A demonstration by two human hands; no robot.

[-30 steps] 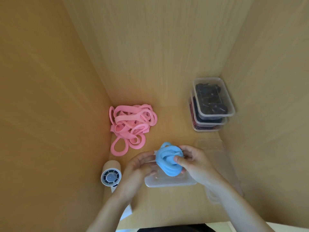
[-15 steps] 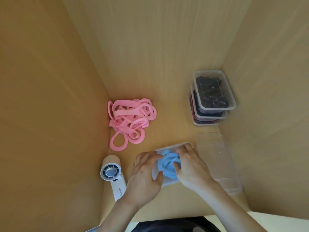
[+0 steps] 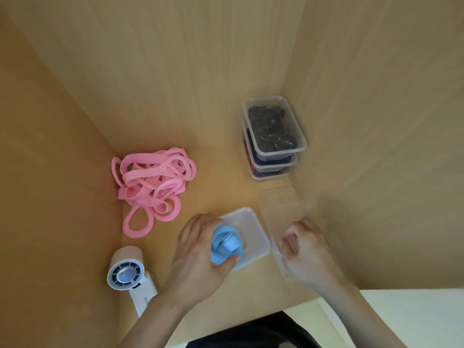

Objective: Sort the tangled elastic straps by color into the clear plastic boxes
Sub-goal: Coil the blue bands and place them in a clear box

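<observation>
A tangle of pink elastic straps (image 3: 153, 189) lies on the wooden surface (image 3: 226, 182) by the left wall, with a small handheld fan (image 3: 125, 272) nearer the person. The left hand (image 3: 198, 254) grips a bundle of blue elastic straps (image 3: 226, 243), its fingers (image 3: 198, 222) curled over the far left side and its thumb against the near edge. The bundle sits in the left part of an open clear plastic box (image 3: 253, 222). Just beside it, the right hand (image 3: 306, 247) curls its fingers round the near end of a second clear container (image 3: 283, 207); whether this is a lid or a box cannot be told. Further back stand three stacked boxes (image 3: 276, 151) of dark straps.
</observation>
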